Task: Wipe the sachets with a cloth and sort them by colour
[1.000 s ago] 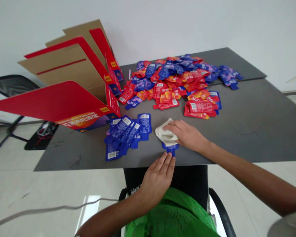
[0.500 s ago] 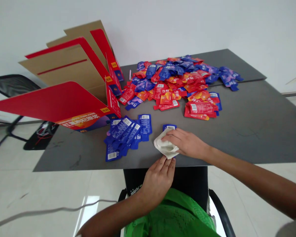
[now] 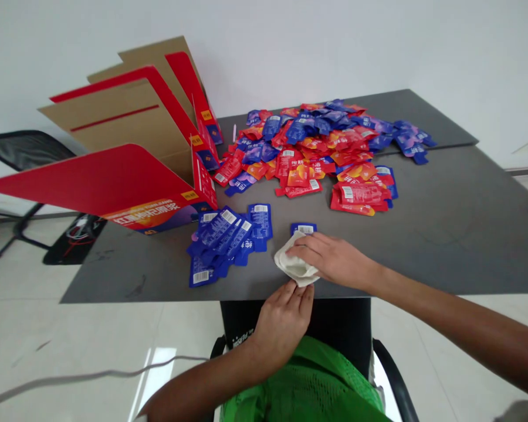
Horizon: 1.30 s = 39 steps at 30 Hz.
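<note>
A person's right hand lay across a crumpled white cloth on a dark grey tabletop, its fingers close together and curved over the fabric, apparently pressing it down onto a blue plastic sachet, whose barcode end showed just beyond the cloth. The left hand, fingers loosely together, touched the cloth's near edge, seemingly to steady it. Left of the cloth lay an overlapping group of blue sachets; beyond it spread a heap of red and blue sachets. Farther left stood an open red-and-brown cardboard carton, its flaps splayed, perhaps left open for access.
</note>
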Available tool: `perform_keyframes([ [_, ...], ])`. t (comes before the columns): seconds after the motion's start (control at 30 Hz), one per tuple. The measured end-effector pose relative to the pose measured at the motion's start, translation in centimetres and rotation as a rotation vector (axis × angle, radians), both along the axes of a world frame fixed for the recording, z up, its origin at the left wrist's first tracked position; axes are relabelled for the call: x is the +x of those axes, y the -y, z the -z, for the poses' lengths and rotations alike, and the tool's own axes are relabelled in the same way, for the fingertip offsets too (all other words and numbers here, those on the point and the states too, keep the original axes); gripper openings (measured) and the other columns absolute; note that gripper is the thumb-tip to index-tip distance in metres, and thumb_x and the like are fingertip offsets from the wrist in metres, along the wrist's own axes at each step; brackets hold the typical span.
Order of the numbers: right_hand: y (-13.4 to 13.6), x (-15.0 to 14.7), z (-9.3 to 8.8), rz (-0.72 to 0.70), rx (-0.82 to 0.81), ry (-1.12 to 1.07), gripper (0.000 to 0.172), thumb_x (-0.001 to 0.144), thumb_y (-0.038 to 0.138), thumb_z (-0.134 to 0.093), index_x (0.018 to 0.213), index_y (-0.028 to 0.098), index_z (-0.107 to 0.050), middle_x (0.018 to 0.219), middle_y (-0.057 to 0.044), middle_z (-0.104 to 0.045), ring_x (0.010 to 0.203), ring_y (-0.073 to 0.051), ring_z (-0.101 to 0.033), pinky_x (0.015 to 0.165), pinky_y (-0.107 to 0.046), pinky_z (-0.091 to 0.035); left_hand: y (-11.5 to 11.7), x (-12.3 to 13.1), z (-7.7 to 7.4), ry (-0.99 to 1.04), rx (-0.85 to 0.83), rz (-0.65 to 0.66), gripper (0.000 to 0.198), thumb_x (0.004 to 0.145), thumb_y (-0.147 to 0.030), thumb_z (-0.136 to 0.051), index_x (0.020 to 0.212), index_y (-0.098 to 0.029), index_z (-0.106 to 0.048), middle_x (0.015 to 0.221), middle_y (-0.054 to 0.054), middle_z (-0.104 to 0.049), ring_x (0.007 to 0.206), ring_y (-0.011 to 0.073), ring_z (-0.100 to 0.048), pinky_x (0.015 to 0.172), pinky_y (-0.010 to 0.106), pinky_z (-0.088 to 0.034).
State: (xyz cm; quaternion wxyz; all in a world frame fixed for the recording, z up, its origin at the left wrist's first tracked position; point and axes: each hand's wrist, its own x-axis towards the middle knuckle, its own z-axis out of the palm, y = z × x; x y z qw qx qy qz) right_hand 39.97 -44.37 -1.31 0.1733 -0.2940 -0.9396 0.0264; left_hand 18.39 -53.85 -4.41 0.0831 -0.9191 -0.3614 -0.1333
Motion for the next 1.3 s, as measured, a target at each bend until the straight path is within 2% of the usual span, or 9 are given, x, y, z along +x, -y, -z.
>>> perform_keyframes([
  [0.13, -3.7, 0.2, 1.8, 0.074, 0.007, 0.019, 0.053, 0.091, 0.013, -0.066, 0.142, 0.016, -0.054, 0.132, -0.014, -0.065, 0.118, -0.030, -0.059, 0.100, -0.043, -0.055, 0.0, 0.0, -0.1, 0.001, 0.036, 0.018, 0.030, 0.102, -0.013, -0.055, 0.127, -0.010, -0.072, 0.134, 0.010, -0.074, 0.125, 0.0213, -0.071, 0.100, 0.029, -0.060],
  [0.27, -8.3, 0.9, 0.4, 0.239, 0.090, 0.009, 0.049, 0.093, 0.018, -0.065, 0.141, 0.015, -0.056, 0.131, -0.017, -0.065, 0.116, -0.033, -0.061, 0.095, -0.047, -0.056, 0.0, 0.0, -0.3, 0.032, 0.067, 0.003, 0.031, 0.102, -0.010, -0.052, 0.123, -0.011, -0.074, 0.131, 0.008, -0.075, 0.123, 0.0200, -0.072, 0.099, 0.028, -0.061],
  [0.43, -3.7, 1.0, -1.6, 0.200, 0.091, -0.119, 0.051, 0.097, 0.023, -0.061, 0.146, 0.019, -0.051, 0.136, -0.017, -0.062, 0.122, -0.032, -0.059, 0.099, -0.046, -0.055, -0.1, 0.1, -0.6, 0.042, 0.042, 0.011, 0.029, 0.101, -0.011, -0.056, 0.124, -0.010, -0.073, 0.131, 0.009, -0.075, 0.123, 0.0205, -0.072, 0.100, 0.029, -0.061],
  [0.57, 0.7, 0.4, -0.1, 0.004, -0.069, -0.025, 0.047, 0.095, 0.017, -0.060, 0.142, 0.020, -0.054, 0.132, -0.013, -0.066, 0.117, -0.028, -0.062, 0.095, -0.042, -0.058, 0.0, 0.2, -0.5, 0.042, 0.010, -0.007, 0.025, 0.100, -0.013, -0.059, 0.120, -0.011, -0.075, 0.117, 0.008, -0.081, 0.109, 0.0207, -0.077, 0.094, 0.031, -0.063],
  [0.73, -4.3, 0.5, 1.7, 0.117, -0.063, -0.049, 0.051, 0.092, 0.015, -0.065, 0.142, 0.019, -0.055, 0.132, -0.014, -0.065, 0.121, -0.029, -0.061, 0.100, -0.043, -0.056, 0.0, 0.1, -0.3, 0.011, 0.022, 0.014, 0.030, 0.102, -0.013, -0.055, 0.127, -0.010, -0.071, 0.134, 0.011, -0.074, 0.126, 0.0218, -0.070, 0.100, 0.029, -0.061],
  [0.87, -8.0, 0.9, -0.2, 0.249, 0.071, -0.058, 0.048, 0.095, 0.023, -0.065, 0.141, 0.019, -0.056, 0.131, -0.016, -0.065, 0.118, -0.033, -0.061, 0.096, -0.047, -0.057, 0.0, -0.1, -0.3, 0.001, 0.015, 0.016, 0.031, 0.102, -0.014, -0.055, 0.129, -0.010, -0.070, 0.135, 0.011, -0.073, 0.128, 0.0213, -0.069, 0.103, 0.030, -0.059],
  [1.0, -3.8, 0.8, -1.8, 0.203, 0.090, -0.177, 0.050, 0.098, 0.024, -0.061, 0.147, 0.021, -0.049, 0.136, -0.015, -0.062, 0.123, -0.031, -0.059, 0.102, -0.047, -0.054, 0.0, -0.1, -0.4, -0.004, -0.005, 0.026, 0.032, 0.102, -0.015, -0.058, 0.130, -0.009, -0.070, 0.136, 0.012, -0.073, 0.128, 0.0222, -0.069, 0.104, 0.031, -0.059],
  [1.13, 1.0, 0.4, -0.3, 0.033, -0.050, -0.041, 0.045, 0.096, 0.016, -0.058, 0.141, 0.021, -0.054, 0.130, -0.012, -0.066, 0.113, -0.027, -0.063, 0.092, -0.040, -0.058, 0.0, 0.0, -0.5, -0.004, -0.021, 0.006, 0.028, 0.101, -0.015, -0.059, 0.125, -0.010, -0.072, 0.124, 0.012, -0.078, 0.116, 0.0220, -0.074, 0.099, 0.032, -0.061],
  [1.3, -2.5, 0.6, 2.1, 0.118, -0.092, -0.072, 0.053, 0.091, 0.014, -0.063, 0.143, 0.022, -0.053, 0.134, -0.013, -0.064, 0.120, -0.029, -0.061, 0.101, -0.044, -0.056, -0.1, 0.0, -0.6, 0.014, -0.001, 0.021, 0.030, 0.102, -0.014, -0.055, 0.127, -0.009, -0.072, 0.133, 0.011, -0.074, 0.126, 0.0221, -0.070, 0.103, 0.031, -0.060],
])
